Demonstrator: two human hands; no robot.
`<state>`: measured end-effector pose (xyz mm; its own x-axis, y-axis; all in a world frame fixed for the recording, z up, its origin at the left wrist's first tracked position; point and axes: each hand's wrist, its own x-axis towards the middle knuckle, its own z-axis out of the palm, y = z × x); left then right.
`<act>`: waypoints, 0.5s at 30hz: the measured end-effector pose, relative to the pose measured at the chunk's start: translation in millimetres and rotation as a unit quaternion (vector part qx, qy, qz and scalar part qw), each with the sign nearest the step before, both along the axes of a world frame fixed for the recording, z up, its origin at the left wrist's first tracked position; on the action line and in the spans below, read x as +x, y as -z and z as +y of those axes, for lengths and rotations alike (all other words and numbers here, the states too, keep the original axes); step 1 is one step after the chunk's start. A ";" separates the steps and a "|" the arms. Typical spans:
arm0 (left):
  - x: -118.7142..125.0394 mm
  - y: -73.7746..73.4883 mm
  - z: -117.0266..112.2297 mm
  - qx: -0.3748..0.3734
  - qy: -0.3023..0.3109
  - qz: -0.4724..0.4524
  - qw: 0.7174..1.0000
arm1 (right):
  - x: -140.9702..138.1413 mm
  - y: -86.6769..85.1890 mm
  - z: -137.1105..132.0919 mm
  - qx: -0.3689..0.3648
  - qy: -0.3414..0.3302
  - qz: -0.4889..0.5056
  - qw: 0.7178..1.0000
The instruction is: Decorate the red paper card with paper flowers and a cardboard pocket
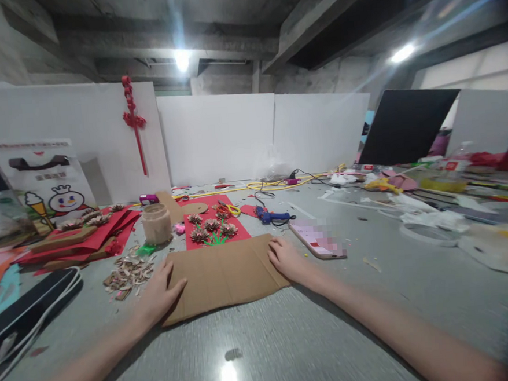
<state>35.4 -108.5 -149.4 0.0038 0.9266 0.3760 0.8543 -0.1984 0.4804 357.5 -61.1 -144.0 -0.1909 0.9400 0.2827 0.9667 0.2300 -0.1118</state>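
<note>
Head view: both bare hands rest at opposite ends of a brown cardboard piece (225,276), which lies across the middle of the grey table (291,356), in front of the person. The left hand (162,292) is partly open at its left edge, thumb stretched over the top face and set apart from the other fingers; the right hand (287,260) has its fingers loosely bent over the far right corner. I cannot tell whether any fingers reach underneath to grip it. Just beside the left hand is a heap of pale scraps (131,274), with a cloudy jar (156,225) behind it. Near the right hand lies a phone (316,239), its screen partly blurred out. Just beyond the cardboard's far edge, a red sheet (243,232) bears brown-petalled flowers (212,225) with green stems; scissors (233,210) with yellow handles lie on it, and a blue glue gun (277,216) sits to its right. Farther left are stacked red sheets (126,224), a black box (29,299) with a white cable, and a bag (42,153) printed with a crowned cartoon figure. Well to the right, white scraps surround a yellow object (384,186). White panels (219,135) stand behind, a red hanging ornament (135,132) on the left one.
</note>
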 end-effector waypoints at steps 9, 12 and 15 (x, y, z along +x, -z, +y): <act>2.8 -3.0 -2.7 -0.006 0.005 -0.013 1.000 | 0.6 -3.4 -3.1 0.007 -0.018 -0.046 0.999; 2.8 -2.6 -2.4 -0.012 -0.008 -0.017 1.000 | -2.9 -8.5 -5.0 0.031 -0.028 -0.100 0.994; 1.6 -0.4 -1.0 -0.012 -0.014 -0.017 1.000 | -13.2 -20.0 -5.6 0.043 -0.030 -0.137 0.989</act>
<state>37.0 -109.6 -149.0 -0.0354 0.9351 0.3527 0.8425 -0.1619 0.5138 344.4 -66.7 -123.9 -0.3268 0.8991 0.2913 0.9422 0.2861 0.1742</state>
